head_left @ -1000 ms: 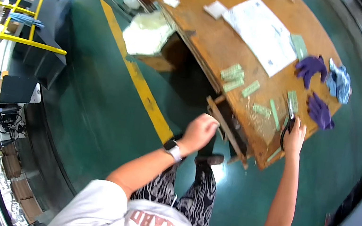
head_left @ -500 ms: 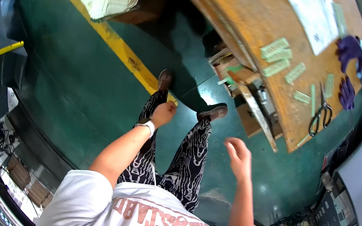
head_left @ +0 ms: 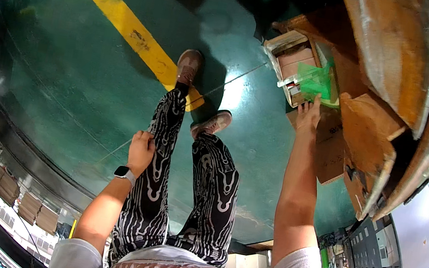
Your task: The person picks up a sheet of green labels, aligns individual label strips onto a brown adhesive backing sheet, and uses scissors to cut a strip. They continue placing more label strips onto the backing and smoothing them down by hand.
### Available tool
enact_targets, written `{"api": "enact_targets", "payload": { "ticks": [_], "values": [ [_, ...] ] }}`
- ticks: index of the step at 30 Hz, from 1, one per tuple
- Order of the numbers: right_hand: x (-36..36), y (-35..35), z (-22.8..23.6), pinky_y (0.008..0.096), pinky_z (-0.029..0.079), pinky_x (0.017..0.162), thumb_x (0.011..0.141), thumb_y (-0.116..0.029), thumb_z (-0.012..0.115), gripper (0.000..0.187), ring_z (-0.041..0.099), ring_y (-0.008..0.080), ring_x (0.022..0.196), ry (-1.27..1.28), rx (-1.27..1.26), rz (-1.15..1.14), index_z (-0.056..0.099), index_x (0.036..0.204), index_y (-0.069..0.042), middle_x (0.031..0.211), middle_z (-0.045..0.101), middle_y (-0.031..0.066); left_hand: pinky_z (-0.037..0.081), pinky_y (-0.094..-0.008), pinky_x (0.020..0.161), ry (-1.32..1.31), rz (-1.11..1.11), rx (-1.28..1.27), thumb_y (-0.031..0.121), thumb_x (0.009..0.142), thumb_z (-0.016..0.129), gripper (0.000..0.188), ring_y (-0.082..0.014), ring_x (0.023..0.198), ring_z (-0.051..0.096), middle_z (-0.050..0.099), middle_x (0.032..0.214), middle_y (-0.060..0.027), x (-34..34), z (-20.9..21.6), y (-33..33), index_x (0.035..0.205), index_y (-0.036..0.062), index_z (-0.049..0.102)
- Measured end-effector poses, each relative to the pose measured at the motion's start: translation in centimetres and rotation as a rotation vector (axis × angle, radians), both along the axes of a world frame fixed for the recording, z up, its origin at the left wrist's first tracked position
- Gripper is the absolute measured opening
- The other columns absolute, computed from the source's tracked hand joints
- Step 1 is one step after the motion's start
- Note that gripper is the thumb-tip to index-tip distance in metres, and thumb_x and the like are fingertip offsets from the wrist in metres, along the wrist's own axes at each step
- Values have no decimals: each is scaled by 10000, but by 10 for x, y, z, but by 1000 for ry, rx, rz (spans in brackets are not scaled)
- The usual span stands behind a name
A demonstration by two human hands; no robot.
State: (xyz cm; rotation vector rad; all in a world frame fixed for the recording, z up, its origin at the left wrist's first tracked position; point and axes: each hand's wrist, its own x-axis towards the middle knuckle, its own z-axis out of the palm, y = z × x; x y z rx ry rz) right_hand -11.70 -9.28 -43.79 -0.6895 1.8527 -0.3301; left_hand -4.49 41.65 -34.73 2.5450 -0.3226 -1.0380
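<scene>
My right hand [head_left: 308,115] reaches forward to the near end of an open wooden drawer [head_left: 276,68] under the table. Its fingers are apart and lie at the drawer's near edge, by a translucent green plastic piece [head_left: 314,81]; contact with either is hard to make out. Brown card and small items lie in the drawer beside the green piece. My left hand [head_left: 141,151], with a watch [head_left: 125,174] on its wrist, is curled beside my left knee. The inside of its fingers is hidden.
The wooden table [head_left: 387,49] overhangs the drawer at the right. A cardboard box [head_left: 330,153] stands on the floor below it. A broken-edged wooden panel [head_left: 361,153] juts out near my right forearm. A yellow floor line [head_left: 126,20] runs ahead. Grey cabinets [head_left: 375,257] stand at the right.
My view has turned down and to the right, so the tabletop with its scissors and gloves has left sight. My right hand has moved forward to the drawer. My left hand has drawn back toward my knee.
</scene>
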Motion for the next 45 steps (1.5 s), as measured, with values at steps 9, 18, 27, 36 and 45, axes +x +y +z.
{"api": "enact_targets", "payload": {
  "ticks": [9,18,27,36,45],
  "values": [
    [-44,-19,-28,422,483,831,906,-260,714,469,533,247,1045,-263,-125,76,489,1276,-78,1188,546,75,472,-449,742,83,-6,-156,12,839,588,121,-367,824,571,593,855,-161,-18,-54,-22,960,11,589],
    [-84,105,10,309,467,738,962,-250,640,322,560,140,888,-170,114,453,583,1191,-30,1036,612,5,417,-325,1027,466,202,-630,229,938,668,519,-212,1262,508,553,1339,-147,32,-94,-206,1349,-16,469],
    [-107,155,51,363,468,859,942,-298,632,350,594,228,919,-126,97,1190,629,1124,2,1000,665,119,467,-363,951,885,-130,-504,489,767,788,780,-241,1119,582,620,1226,-148,60,-149,-374,1325,0,546],
    [-177,210,136,404,491,936,1024,-364,468,487,622,292,1086,-546,677,492,559,1248,58,1184,646,190,527,-318,872,1251,485,-514,120,861,734,475,-165,992,644,665,1128,-77,13,-15,-224,1278,-1,540],
    [-65,269,259,422,383,1090,985,-573,428,697,500,255,1279,-799,570,51,415,1435,-40,1421,503,129,448,-358,1031,1410,595,-705,139,891,702,662,-200,1209,551,555,1339,-91,17,186,-95,1448,18,364]
  ]
}}
